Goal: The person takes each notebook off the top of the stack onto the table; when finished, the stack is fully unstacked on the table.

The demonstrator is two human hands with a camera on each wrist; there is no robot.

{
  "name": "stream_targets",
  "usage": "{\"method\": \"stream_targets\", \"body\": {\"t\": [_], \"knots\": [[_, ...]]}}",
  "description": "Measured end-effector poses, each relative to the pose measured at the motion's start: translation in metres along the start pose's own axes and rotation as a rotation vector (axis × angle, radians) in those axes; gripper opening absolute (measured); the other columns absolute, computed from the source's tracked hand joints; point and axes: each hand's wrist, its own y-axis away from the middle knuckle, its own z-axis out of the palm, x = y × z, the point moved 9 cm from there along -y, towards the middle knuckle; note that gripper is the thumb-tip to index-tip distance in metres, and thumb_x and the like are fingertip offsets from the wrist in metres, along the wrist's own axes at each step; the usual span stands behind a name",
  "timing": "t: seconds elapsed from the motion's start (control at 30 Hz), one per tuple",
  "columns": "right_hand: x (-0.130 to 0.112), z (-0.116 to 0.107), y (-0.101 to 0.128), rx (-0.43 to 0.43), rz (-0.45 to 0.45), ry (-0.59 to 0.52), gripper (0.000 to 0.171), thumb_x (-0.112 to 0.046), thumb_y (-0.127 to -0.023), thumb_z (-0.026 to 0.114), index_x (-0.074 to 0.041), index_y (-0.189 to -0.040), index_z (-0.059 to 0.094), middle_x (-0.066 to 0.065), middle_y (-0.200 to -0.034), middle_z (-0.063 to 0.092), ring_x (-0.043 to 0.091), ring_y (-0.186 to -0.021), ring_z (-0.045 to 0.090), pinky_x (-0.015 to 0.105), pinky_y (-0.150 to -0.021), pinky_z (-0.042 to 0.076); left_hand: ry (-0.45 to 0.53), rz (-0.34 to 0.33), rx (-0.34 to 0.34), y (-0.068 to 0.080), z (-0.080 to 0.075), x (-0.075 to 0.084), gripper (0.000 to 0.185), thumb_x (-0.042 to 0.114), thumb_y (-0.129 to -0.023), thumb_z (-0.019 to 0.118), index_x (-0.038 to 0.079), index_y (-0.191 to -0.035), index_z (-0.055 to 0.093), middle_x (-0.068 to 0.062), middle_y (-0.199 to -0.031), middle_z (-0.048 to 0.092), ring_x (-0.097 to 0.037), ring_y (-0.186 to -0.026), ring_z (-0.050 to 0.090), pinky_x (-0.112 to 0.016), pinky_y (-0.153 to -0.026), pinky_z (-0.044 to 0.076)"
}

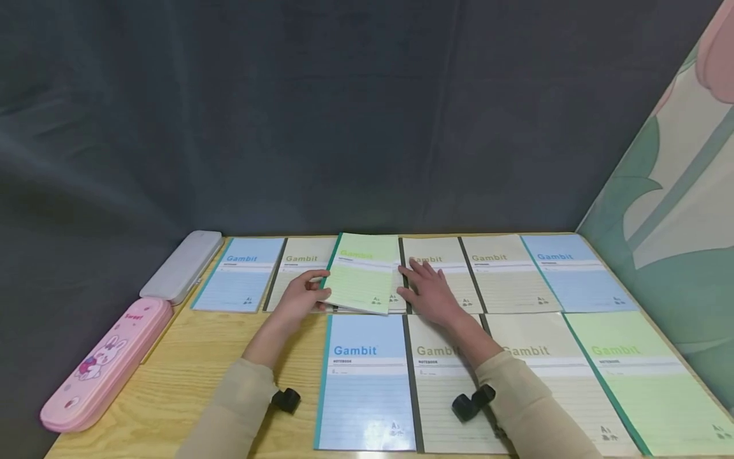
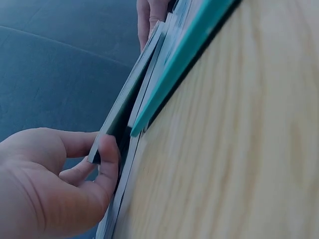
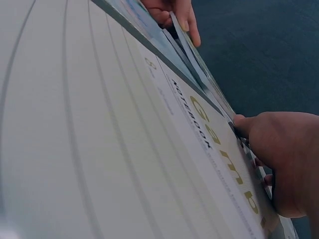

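Observation:
A green notebook (image 1: 360, 284) lies tilted over a cream notebook (image 1: 399, 280) in the back row. My left hand (image 1: 298, 296) pinches its left edge between thumb and fingers. The left wrist view shows that edge of the green notebook (image 2: 119, 109) raised, with a dark gap under it. On the other side, my right hand (image 1: 432, 294) has its fingers spread over the neighbouring cream notebook (image 1: 453, 255). Its thumb points toward the green notebook's right side, and in the right wrist view the right hand (image 3: 281, 159) rests along the notebooks.
Blue notebooks (image 1: 237, 280) (image 1: 582, 280) end the back row. A front row holds a blue notebook (image 1: 367, 395), cream notebooks (image 1: 441, 408) and a green notebook (image 1: 648, 389). A pink rabbit pencil case (image 1: 109, 363) and a white case (image 1: 182, 268) lie at the left edge.

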Motion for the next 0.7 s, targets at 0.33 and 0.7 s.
{"method": "stream_targets", "body": {"t": [0.33,0.7], "knots": [[-0.001,0.002,-0.001,-0.015,0.003,0.007,0.058,-0.036,-0.105,0.054,-0.008,-0.154,0.044,0.02,-0.163,0.027,0.044,-0.15,0.016,0.065,-0.119,0.008,0.007,-0.019,-0.001,0.011,-0.007,0.0,0.046,-0.003,-0.097,0.063,0.004,-0.142,0.054,-0.006,-0.094,0.043,-0.02,-0.078,0.057,-0.034,-0.072,0.058],[-0.002,-0.001,0.0,-0.01,0.011,0.007,0.058,-0.036,-0.104,0.055,-0.008,-0.154,0.045,0.02,-0.162,0.028,0.044,-0.15,0.016,0.065,-0.119,0.009,-0.06,-0.052,0.065,0.035,-0.024,-0.01,0.047,0.001,-0.095,0.067,0.006,-0.141,0.056,-0.017,-0.117,0.057,-0.024,-0.098,0.055,-0.034,-0.085,0.057]]}}
